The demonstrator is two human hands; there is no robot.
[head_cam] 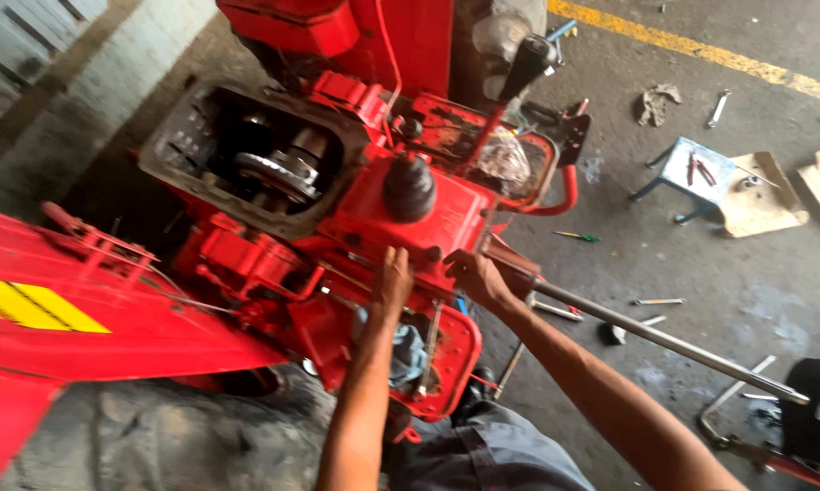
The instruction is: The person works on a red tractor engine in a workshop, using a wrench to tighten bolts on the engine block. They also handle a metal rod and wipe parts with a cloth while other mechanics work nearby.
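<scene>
Landmark: red cast-metal gearbox housing (pixel 401 218) of a walking tractor, top cover off, bare gears (pixel 282 171) showing in the opening up-left of it.

Left hand (pixel 393 277) lies flat on the housing's near edge, fingers together and stretched away from the person, clamped on nothing; likely bracing the body against the machine. Just below it a blue-grey rag (pixel 408 350) sits in a red side pocket.

Right hand (pixel 475 275) is at the housing's near right corner, fingers curled around the inner end of a long grey steel rod (pixel 674 341); grip looks closed on it, though the palm side is hidden. The rod's long axis runs from the housing out and down to the right, free end pointing away from the machine, above the concrete floor (pixel 701 255). Held at the inner end, probably to steer that end at the housing.

Black rubber-booted knob (pixel 410 186) stands upright on top of the housing. Far right of it: small blue stool (pixel 696 173) with red-handled tools, loose wrenches (pixel 717 107) scattered.
</scene>
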